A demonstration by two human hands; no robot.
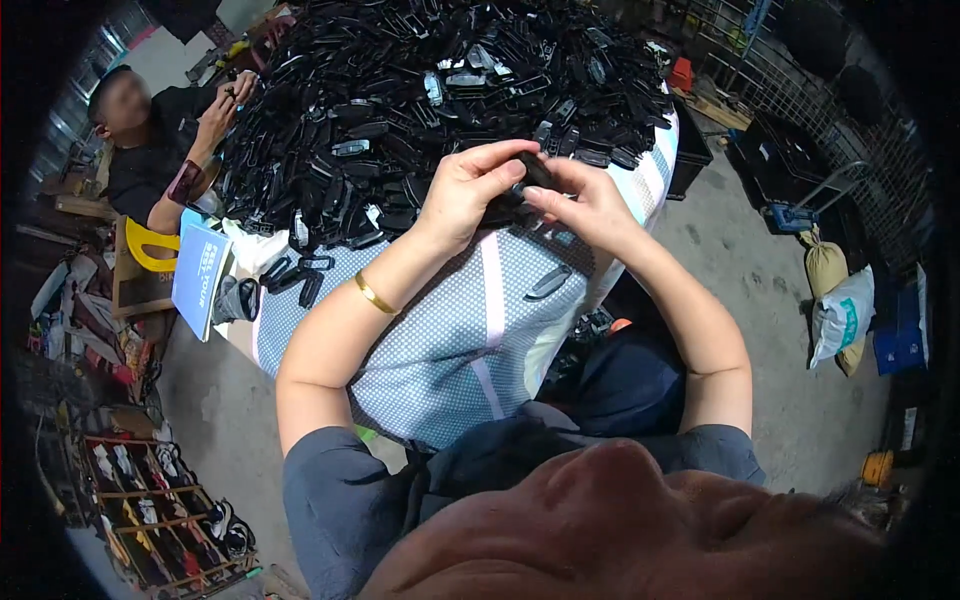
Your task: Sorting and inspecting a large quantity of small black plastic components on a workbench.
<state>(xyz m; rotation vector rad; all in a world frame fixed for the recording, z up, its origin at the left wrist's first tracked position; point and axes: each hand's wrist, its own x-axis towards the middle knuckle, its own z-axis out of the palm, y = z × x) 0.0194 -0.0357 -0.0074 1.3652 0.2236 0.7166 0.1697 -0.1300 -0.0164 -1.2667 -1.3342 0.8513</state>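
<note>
A small dark, elongated plastic piece (pixel 538 172) is held between my two hands, above the near edge of a big heap. My left hand (pixel 462 195) pinches it between thumb and fingers. From the other side, my right hand (pixel 590 205) closes its thumb and fingers on the same piece; its far details are hidden by the fingers. Beyond lies a heap of black plastic pieces (pixel 390 130), long and narrow, some with shiny faces. One loose black piece (pixel 548 283) rests on the patterned cloth (pixel 430 290) below my right hand.
At the far left, a person (pixel 165 140) works at the heap with both hands raised. A blue booklet (pixel 203 280) and several loose black pieces (pixel 300 275) lie on the cloth's left side. Sacks (pixel 840 310) stand on the floor at right; a rack of shoes (pixel 160 510) is lower left.
</note>
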